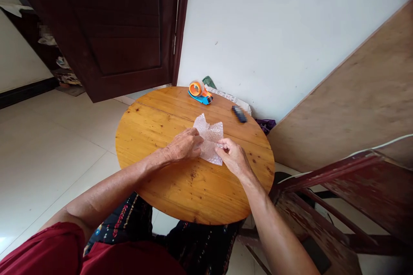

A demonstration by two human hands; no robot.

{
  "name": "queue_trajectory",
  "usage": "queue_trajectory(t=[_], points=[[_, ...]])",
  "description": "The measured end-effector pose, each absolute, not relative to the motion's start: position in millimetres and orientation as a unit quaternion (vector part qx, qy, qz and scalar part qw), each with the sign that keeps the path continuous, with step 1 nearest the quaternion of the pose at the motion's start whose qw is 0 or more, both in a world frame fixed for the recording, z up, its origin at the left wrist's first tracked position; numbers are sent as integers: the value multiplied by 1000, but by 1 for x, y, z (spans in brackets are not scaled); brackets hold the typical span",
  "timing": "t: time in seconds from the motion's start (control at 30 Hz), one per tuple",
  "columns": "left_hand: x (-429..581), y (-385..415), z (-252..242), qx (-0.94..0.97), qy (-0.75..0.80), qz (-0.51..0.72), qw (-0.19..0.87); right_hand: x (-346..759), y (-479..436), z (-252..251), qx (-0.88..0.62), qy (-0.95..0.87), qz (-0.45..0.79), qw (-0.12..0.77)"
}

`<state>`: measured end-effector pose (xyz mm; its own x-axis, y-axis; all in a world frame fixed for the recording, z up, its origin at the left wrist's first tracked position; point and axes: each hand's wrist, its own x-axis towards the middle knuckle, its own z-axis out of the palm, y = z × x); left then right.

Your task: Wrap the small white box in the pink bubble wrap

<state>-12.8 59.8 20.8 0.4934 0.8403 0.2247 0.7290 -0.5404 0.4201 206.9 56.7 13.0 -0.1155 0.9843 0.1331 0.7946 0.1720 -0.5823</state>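
A small sheet of clear bubble wrap (210,134) lies crumpled near the middle of a round wooden table (161,124). My left hand (184,145) rests on its left edge with the fingers curled over the wrap. My right hand (232,157) pinches the wrap's right edge between thumb and fingers. Whether anything lies inside the wrap is hidden.
An orange and blue tape dispenser (200,92) sits at the table's far edge, a dark small object (239,114) to its right. A dark wooden door (109,30) stands behind, a white wall beyond the table, a worn red wooden frame (348,184) at right.
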Motion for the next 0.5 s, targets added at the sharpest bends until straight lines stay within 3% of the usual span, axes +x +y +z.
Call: queue_trajectory(t=[0.27, 0.5], points=[[-13, 64, 20, 887, 412, 196, 74, 197, 61, 2, -652, -692, 192, 245], [-17, 66, 21, 902, 382, 184, 80, 202, 53, -1, -658, -665, 212, 282]])
